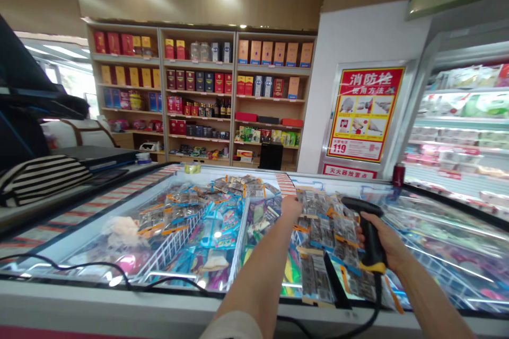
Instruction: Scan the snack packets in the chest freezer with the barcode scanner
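Observation:
My right hand (379, 235) is wrapped round the grip of a black barcode scanner (371, 238) with a yellow band at its base. The scanner's head points left over the packets, and its cable runs down to the front edge. My left hand (292, 205) reaches forward to the far left side of a pile of small clear snack packets (318, 230) on the freezer's glass lid. Its fingers are hidden behind the back of the hand, so any hold on a packet does not show. More such packets (178, 209) lie to the left on the glass.
Under the glass of the chest freezer (159, 296) are wire baskets (178, 238) with colourful bags. A black cable (99, 265) crosses its front left. A striped pouch (47, 177) sits at the left. A dark red can (398, 175) stands at the back right. Stocked shelves (199, 66) line the wall.

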Tool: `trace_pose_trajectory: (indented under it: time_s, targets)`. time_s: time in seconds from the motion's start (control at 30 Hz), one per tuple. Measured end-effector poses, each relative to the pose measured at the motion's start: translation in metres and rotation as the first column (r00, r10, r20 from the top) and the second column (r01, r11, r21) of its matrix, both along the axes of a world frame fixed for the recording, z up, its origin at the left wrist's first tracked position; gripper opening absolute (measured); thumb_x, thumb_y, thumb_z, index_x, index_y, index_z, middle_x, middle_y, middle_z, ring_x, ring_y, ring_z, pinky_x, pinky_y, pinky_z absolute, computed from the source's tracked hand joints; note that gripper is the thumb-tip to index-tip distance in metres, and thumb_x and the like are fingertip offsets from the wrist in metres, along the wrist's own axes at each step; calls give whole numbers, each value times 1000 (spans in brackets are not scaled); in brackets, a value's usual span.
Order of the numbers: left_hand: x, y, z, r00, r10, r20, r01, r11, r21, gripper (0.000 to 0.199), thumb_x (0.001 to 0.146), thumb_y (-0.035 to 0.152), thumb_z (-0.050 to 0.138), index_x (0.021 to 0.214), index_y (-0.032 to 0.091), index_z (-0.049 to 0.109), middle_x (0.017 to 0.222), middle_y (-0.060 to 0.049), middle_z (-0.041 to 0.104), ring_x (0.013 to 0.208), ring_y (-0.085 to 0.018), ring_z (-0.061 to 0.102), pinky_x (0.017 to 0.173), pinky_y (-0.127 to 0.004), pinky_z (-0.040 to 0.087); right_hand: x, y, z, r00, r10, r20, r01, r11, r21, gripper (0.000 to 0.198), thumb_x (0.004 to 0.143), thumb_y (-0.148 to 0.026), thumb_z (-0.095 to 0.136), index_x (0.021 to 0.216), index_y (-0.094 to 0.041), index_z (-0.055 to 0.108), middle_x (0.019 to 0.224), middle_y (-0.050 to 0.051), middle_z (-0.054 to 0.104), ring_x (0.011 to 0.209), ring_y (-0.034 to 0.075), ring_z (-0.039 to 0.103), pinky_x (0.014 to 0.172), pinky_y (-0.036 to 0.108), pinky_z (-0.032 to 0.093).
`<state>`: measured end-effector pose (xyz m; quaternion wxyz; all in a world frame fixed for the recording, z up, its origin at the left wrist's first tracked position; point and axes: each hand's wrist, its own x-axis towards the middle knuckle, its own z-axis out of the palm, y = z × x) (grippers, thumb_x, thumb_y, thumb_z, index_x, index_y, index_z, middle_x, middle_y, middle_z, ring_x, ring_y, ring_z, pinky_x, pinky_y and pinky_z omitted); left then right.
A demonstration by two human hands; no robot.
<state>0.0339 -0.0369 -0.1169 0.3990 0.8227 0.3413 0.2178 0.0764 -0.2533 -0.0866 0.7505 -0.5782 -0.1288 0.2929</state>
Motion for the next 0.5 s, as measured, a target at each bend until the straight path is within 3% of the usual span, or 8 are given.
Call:
trace_pose_trajectory:
  time_s: [0.17, 0.27, 0.4, 0.5]
  targets:
    - [21, -33, 1, 1000, -5, -22, 6, 1000, 29, 30, 66, 18, 56, 94, 17, 65, 96, -8, 64, 92, -20, 57, 80, -27, 43, 9, -18, -1, 1000, -20, -17, 20, 999, 29, 10, 74, -25, 51, 67, -18, 48, 43, -3, 49, 34, 9, 45, 32, 19, 38]
    - [26, -39, -2, 999, -35, -2, 35, 999, 40, 31, 65, 17, 57, 95, 17, 64, 97, -6, 64, 92, -18, 57, 81, -25, 42, 7, -20, 0, 999, -28, -36, 27, 1000, -10, 13, 73, -26, 52, 64, -18, 47, 43, -3, 49, 33, 9, 44, 30, 19, 37]
    - [8, -9, -7, 994, 51, 100, -53, 998, 17, 33, 69, 17, 53, 101, 16, 61, 98, -6, 64, 90, -15, 57, 80, -22, 42, -2, -8, 1, 1000, 15, -16, -15, 1000, 11, 11, 72, -26, 53, 66, -18, 49, 45, -3, 49, 34, 9, 45, 31, 20, 39]
    - [-37, 36, -8, 980, 189, 64, -193, 979, 69, 35, 69, 14, 51, 103, 14, 60, 99, -7, 63, 92, -17, 56, 80, -24, 41, -16, 14, 3, 994, 108, -30, -108, 994, 24, 11, 74, -26, 51, 66, -18, 49, 44, -3, 48, 34, 9, 44, 31, 20, 39]
